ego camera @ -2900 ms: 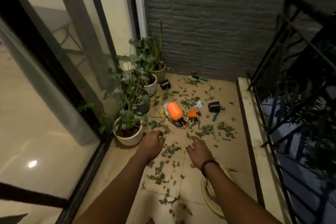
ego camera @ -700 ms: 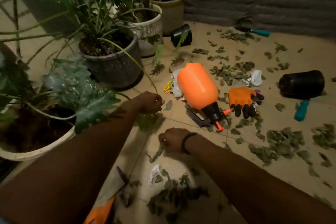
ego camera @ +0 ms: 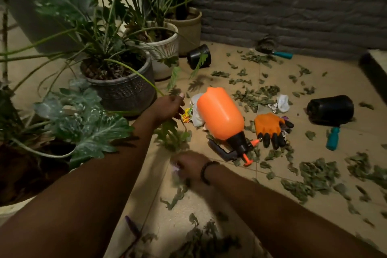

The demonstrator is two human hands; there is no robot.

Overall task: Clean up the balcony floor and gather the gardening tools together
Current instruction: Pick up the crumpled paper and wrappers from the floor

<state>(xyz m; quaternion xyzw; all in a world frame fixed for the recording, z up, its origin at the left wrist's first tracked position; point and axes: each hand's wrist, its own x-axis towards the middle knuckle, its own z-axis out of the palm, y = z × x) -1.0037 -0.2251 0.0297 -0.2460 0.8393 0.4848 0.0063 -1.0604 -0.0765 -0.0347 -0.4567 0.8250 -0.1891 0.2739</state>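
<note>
Dry leaves [ego camera: 314, 176] litter the tiled balcony floor. An orange spray bottle [ego camera: 219, 113] lies on its side in the middle, with an orange glove [ego camera: 269, 125] just to its right. A teal-handled tool [ego camera: 333, 139] lies further right, and a teal-handled trowel [ego camera: 281, 54] sits by the brick wall. My left hand [ego camera: 167, 107] grips the stem of a green leaf [ego camera: 170, 135] just left of the bottle. My right hand [ego camera: 189, 168] is blurred, low on the floor, its fingers curled on a pale scrap [ego camera: 176, 169].
Several potted plants [ego camera: 123, 88] crowd the left side. One black pot [ego camera: 330, 109] lies tipped at the right and a smaller one [ego camera: 199, 56] near the back pots. A coloured wrapper [ego camera: 186, 114] and crumpled white paper [ego camera: 282, 102] lie among the leaves. A raised ledge [ego camera: 374, 67] edges the right.
I have crouched in close to the bottle. My left hand has lifted slightly with the leaf. My right hand has shifted over the floor litter, and the white scrap below it is gone from the tile.
</note>
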